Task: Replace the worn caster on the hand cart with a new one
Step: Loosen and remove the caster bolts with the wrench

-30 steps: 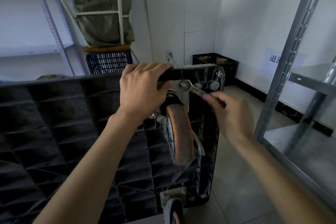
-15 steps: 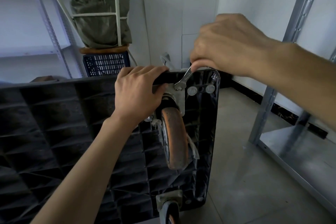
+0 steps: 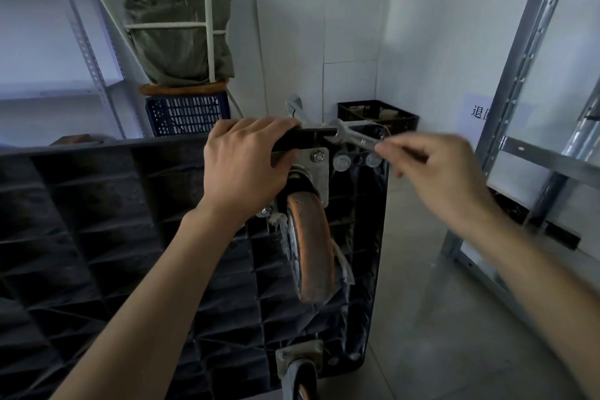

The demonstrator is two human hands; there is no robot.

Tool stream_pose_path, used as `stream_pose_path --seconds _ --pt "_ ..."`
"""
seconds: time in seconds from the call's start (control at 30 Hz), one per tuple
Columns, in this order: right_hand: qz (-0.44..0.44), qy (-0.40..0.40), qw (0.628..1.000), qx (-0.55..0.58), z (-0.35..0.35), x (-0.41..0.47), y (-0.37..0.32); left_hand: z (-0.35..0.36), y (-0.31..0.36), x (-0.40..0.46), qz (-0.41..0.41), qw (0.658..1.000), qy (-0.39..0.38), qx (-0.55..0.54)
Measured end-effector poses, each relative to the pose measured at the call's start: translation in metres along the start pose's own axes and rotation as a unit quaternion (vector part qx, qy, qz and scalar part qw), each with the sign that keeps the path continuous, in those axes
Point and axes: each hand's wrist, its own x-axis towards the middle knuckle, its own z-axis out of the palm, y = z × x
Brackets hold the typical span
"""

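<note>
The black plastic hand cart (image 3: 97, 221) stands on its side, ribbed underside facing me. A worn orange caster (image 3: 311, 247) hangs from a metal plate (image 3: 319, 169) bolted near the top edge. My left hand (image 3: 246, 166) grips the cart's top edge right beside the plate. My right hand (image 3: 435, 169) holds a silver wrench (image 3: 354, 136) by its handle. The wrench's open jaw sits at the cart's top edge, just above the plate's upper bolt (image 3: 317, 156). A second caster (image 3: 300, 370) shows at the bottom.
A metal shelving rack (image 3: 519, 107) stands close on the right. A black crate (image 3: 376, 114) sits in the corner behind the cart. A blue crate (image 3: 186, 114) with a green sack (image 3: 178, 26) on top is at the back left. Concrete floor lies between cart and rack.
My right hand swung the wrench up over the bolt, then came down to the right. The wrench jaw is off the bolt now and sits at the cart's top edge. My left hand stayed put.
</note>
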Motion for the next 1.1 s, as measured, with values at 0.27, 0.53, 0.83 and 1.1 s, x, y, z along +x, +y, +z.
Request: stream_pose_path --seconds 0.27,0.53,0.83,1.1 --pt "0.098 0.064 0.988 0.097 0.066 -0.054 0.019 0.001 0.0 0.0 -0.002 1.0 0.003 -0.002" --pt "0.119 0.089 0.974 0.168 0.082 -0.057 0.015 0.002 -0.001 0.001 -0.001 1.0 0.005 -0.003" --pt "0.132 0.103 0.974 0.152 0.089 -0.056 0.016 0.003 -0.001 0.001 0.001 1.0 0.001 -0.002" --pt "0.014 0.02 0.994 -0.111 0.026 -0.014 0.011 0.002 -0.002 0.001 0.001 1.0 -0.001 -0.003"
